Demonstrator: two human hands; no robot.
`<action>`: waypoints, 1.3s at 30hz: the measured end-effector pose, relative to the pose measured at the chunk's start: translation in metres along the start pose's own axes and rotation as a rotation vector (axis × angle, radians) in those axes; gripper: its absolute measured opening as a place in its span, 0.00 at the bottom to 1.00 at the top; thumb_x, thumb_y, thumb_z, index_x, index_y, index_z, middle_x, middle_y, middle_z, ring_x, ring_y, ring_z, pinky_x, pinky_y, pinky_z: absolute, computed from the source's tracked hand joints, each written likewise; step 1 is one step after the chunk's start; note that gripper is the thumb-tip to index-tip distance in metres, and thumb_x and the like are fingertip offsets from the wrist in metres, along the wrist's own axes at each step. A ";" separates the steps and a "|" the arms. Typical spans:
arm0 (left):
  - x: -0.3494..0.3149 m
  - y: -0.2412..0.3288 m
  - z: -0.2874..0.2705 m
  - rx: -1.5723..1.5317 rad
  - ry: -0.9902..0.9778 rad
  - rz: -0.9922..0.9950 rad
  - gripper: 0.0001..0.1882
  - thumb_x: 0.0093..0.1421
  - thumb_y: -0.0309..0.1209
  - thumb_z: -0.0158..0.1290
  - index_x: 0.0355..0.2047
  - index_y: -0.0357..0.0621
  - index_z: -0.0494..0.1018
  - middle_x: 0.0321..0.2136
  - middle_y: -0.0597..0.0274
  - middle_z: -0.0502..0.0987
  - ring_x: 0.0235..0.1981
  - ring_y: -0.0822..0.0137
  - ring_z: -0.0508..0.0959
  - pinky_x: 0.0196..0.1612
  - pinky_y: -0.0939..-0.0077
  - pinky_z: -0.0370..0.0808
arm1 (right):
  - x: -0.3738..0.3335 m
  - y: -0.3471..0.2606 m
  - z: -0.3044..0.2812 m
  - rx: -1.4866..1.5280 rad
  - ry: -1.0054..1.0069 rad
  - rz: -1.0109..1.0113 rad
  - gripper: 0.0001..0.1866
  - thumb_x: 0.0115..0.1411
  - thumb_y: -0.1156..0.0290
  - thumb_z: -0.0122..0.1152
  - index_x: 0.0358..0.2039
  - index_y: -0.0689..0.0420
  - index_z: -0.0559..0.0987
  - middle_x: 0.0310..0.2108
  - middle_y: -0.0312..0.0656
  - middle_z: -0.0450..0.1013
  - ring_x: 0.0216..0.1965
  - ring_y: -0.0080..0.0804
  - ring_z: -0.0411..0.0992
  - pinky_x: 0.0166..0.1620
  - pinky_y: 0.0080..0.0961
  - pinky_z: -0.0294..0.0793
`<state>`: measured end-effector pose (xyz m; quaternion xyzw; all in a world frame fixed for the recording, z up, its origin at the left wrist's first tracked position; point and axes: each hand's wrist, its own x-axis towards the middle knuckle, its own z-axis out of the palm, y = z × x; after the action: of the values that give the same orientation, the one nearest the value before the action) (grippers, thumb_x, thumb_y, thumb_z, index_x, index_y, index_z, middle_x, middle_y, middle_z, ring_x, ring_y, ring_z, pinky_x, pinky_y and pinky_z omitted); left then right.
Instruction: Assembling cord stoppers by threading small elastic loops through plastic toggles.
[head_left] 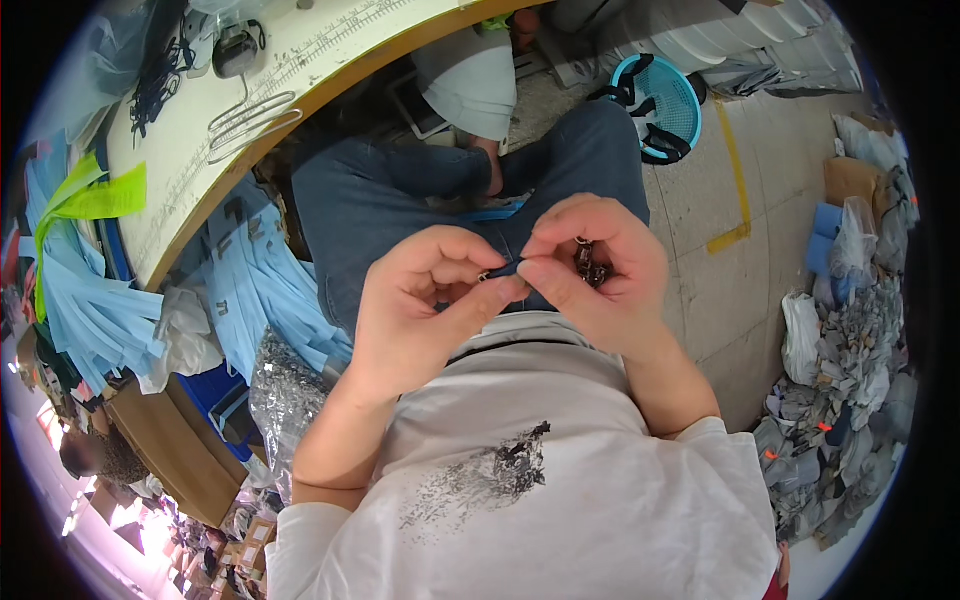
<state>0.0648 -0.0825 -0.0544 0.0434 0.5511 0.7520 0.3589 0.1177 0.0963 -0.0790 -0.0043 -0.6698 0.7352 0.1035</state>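
Above my lap, both hands meet fingertip to fingertip. My left hand (415,305) is closed in a pinch on one end of a short dark fabric strap (505,269). A small shiny bit of metal shows at that end. The strap's other end is pinched between the thumb and forefinger of my right hand (625,275). Several small shiny dark metal fittings (594,270) lie inside the curled fingers of that same hand; their exact shape is too small to make out. My fingertips hide part of the strap.
A pale worktable (330,65) with ruler markings curves across the upper left, bearing a bent metal rod (250,125). Light-blue fabric strips (265,270) hang below its edge. A turquoise basket (672,95) stands on the floor; grey scraps (850,370) are heaped at right.
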 end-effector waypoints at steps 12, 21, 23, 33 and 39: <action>-0.004 -0.003 -0.001 0.011 0.056 -0.117 0.09 0.59 0.18 0.54 0.40 0.33 0.71 0.32 0.54 0.80 0.26 0.79 0.77 0.20 0.91 0.69 | 0.001 0.004 -0.003 -0.289 -0.067 -0.259 0.13 0.49 0.84 0.65 0.36 0.61 0.77 0.31 0.39 0.73 0.22 0.17 0.66 0.23 0.12 0.62; -0.005 -0.012 0.003 -0.005 0.056 -0.047 0.08 0.60 0.19 0.52 0.41 0.36 0.71 0.32 0.59 0.79 0.35 0.74 0.80 0.22 0.90 0.70 | 0.000 0.000 -0.001 -0.151 -0.012 0.008 0.10 0.52 0.80 0.65 0.36 0.61 0.78 0.30 0.37 0.73 0.22 0.17 0.67 0.25 0.13 0.64; -0.004 -0.014 0.002 0.077 0.052 0.040 0.09 0.60 0.19 0.53 0.41 0.36 0.71 0.32 0.60 0.79 0.34 0.75 0.80 0.25 0.88 0.71 | 0.000 0.002 -0.002 -0.140 -0.062 0.075 0.09 0.53 0.78 0.65 0.35 0.61 0.78 0.29 0.37 0.72 0.22 0.17 0.66 0.25 0.14 0.64; 0.002 -0.018 -0.007 0.642 0.135 0.418 0.09 0.51 0.18 0.61 0.34 0.33 0.76 0.30 0.59 0.79 0.29 0.75 0.77 0.30 0.87 0.72 | -0.004 0.000 0.000 0.083 -0.058 0.290 0.04 0.60 0.75 0.60 0.33 0.61 0.75 0.26 0.30 0.69 0.23 0.10 0.61 0.26 0.09 0.60; -0.002 -0.017 -0.006 0.188 0.115 0.222 0.09 0.52 0.14 0.58 0.35 0.30 0.76 0.35 0.54 0.77 0.33 0.69 0.79 0.36 0.81 0.76 | 0.001 -0.004 0.001 0.426 0.002 0.508 0.06 0.65 0.70 0.54 0.38 0.60 0.72 0.27 0.33 0.70 0.19 0.10 0.57 0.20 0.08 0.54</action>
<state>0.0715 -0.0860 -0.0710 0.0943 0.6308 0.7332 0.2358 0.1172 0.0955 -0.0744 -0.1504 -0.4785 0.8610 -0.0840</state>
